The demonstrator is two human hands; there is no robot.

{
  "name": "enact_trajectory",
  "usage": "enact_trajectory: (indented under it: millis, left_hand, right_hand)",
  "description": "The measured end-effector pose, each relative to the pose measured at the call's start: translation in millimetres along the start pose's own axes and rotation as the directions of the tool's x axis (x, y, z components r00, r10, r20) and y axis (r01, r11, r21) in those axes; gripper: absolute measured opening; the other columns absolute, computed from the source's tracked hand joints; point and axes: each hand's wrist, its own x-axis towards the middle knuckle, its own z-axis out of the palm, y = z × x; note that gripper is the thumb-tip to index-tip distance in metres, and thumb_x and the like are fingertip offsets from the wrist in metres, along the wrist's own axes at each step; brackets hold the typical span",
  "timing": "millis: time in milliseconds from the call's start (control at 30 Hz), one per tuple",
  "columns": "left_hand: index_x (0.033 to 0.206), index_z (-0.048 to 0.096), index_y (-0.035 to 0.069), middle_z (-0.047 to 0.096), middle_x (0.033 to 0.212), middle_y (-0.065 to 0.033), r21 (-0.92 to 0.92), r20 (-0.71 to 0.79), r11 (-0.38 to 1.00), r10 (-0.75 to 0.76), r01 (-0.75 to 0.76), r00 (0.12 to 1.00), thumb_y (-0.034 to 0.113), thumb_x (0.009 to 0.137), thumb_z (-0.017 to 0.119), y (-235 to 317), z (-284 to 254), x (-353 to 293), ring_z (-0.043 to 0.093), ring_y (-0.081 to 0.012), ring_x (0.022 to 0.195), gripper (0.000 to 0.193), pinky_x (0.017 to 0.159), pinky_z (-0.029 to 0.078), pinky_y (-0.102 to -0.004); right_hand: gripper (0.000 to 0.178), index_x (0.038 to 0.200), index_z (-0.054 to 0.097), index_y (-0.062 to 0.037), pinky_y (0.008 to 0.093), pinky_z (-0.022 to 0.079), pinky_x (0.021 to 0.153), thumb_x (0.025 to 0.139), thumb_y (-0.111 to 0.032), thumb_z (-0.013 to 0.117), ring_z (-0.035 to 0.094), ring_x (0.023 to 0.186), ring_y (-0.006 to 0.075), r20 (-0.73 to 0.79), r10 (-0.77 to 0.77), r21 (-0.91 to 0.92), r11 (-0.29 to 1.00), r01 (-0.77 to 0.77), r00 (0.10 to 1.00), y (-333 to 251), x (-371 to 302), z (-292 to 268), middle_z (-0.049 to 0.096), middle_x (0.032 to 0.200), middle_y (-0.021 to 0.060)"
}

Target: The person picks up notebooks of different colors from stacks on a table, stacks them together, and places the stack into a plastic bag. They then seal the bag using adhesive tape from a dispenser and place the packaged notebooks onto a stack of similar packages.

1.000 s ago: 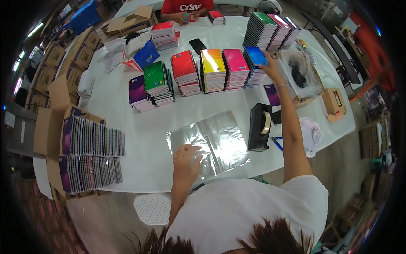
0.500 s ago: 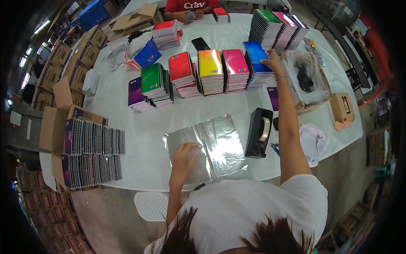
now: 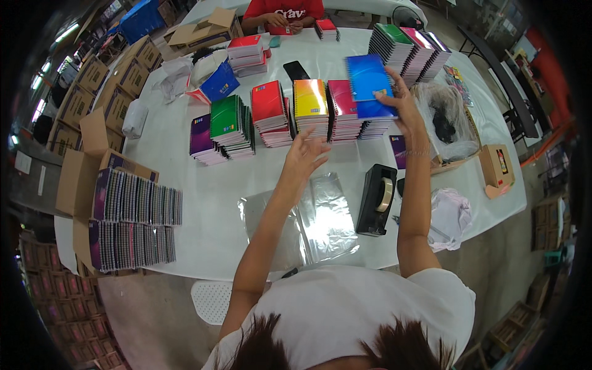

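Note:
My right hand (image 3: 404, 108) grips a blue spiral notebook (image 3: 367, 77) by its right side, raised over the blue stack and partly covering the pink notebook stack (image 3: 343, 97). My left hand (image 3: 302, 161) is open, fingers spread, just in front of the yellow notebook stack (image 3: 310, 102), holding nothing. To the left in the same row stand red (image 3: 267, 102), green (image 3: 227, 117) and purple (image 3: 200, 135) notebook stacks. Clear plastic sheets or bags (image 3: 330, 225) lie flat below my left forearm. A black tape dispenser (image 3: 377, 200) stands between my arms.
An open carton (image 3: 86, 179) with rows of spiral notebooks stands at left. At right are a plastic-lined box (image 3: 472, 132) and a small carton (image 3: 497, 166). More stacks (image 3: 388, 38) and a phone (image 3: 296, 70) lie farther back. Across the table a person in red (image 3: 290, 9) handles something red.
My right hand has lifted the blue notebook and brought it nearer and slightly left. My left hand has left the plastic and reached forward to the stacks. The person opposite now handles a red item.

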Motion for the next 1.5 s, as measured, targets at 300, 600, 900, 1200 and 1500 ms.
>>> enact_trajectory:
  millis: [300, 600, 900, 1200, 1500]
  left_hand:
    - [0.145, 0.037, 0.011, 0.052, 0.138, -0.0101, -0.303, -0.053, 0.950, -0.100, 0.079, 0.994, 0.026, 0.097, 0.067, 34.2, -32.2, 15.2, 0.055, -0.0227, 0.126, 0.059, 0.105, 0.048, -0.0445]
    - [0.131, 0.048, 0.001, 0.060, 0.126, -0.0124, -0.489, -0.126, 0.870, -0.136, 0.057, 0.983, -0.003, 0.085, 0.068, 2.4, -75.4, -25.8, 0.061, -0.0274, 0.118, 0.050, 0.103, 0.050, -0.0461]
    - [0.136, 0.049, -0.002, 0.061, 0.130, -0.0167, -0.695, 0.244, 0.638, -0.225, 0.332, 0.943, 0.028, 0.099, 0.061, 7.2, -92.3, -51.4, 0.060, -0.0299, 0.122, 0.049, 0.108, 0.046, -0.0447]
    - [0.130, 0.053, -0.003, 0.065, 0.122, -0.0140, -0.448, 0.309, 0.764, -0.356, 0.465, 0.882, 0.018, 0.101, 0.059, 0.4, -91.8, -103.3, 0.066, -0.0238, 0.114, 0.036, 0.090, 0.060, -0.0355]
    - [0.135, 0.047, 0.008, 0.059, 0.126, -0.0068, -0.330, -0.298, 0.944, -0.093, -0.011, 0.950, 0.023, 0.090, 0.078, -14.1, -116.4, -96.3, 0.060, -0.0192, 0.118, 0.057, 0.099, 0.051, -0.0377]
  right_hand:
    - [0.055, 0.142, 0.054, -0.0137, 0.0332, 0.044, 0.105, 0.091, -0.019, 0.073, 0.055, 0.122, 0.0248, 0.252, -0.134, -0.563, 0.785, 0.258, 0.958, 46.9, 9.2, 55.8, 0.053, 0.138, 0.0133]
    - [0.051, 0.128, 0.065, -0.0083, 0.0404, 0.051, 0.097, 0.080, 0.008, 0.060, 0.063, 0.112, 0.0372, 0.317, -0.350, -0.903, 0.173, 0.393, 0.882, 130.1, 12.6, -5.0, 0.065, 0.125, 0.0217]
    - [0.030, 0.109, 0.070, -0.0010, 0.0297, 0.051, 0.093, 0.086, 0.011, 0.055, 0.066, 0.104, 0.0187, 0.153, -0.220, 0.031, 0.975, 0.218, 0.963, 38.9, -62.9, 74.9, 0.069, 0.113, 0.0064]
    - [0.036, 0.126, 0.061, -0.0085, 0.0448, 0.044, 0.105, 0.091, -0.001, 0.060, 0.056, 0.122, 0.0283, 0.530, -0.004, -0.616, 0.685, 0.389, 0.848, 77.6, 5.1, 119.5, 0.063, 0.122, 0.0158]
    - [0.051, 0.129, 0.062, -0.0129, 0.0461, 0.052, 0.088, 0.081, -0.016, 0.076, 0.064, 0.108, 0.0323, 0.388, -0.094, -0.916, -0.151, 0.372, 0.917, 125.4, 33.0, 116.1, 0.067, 0.115, 0.0112]
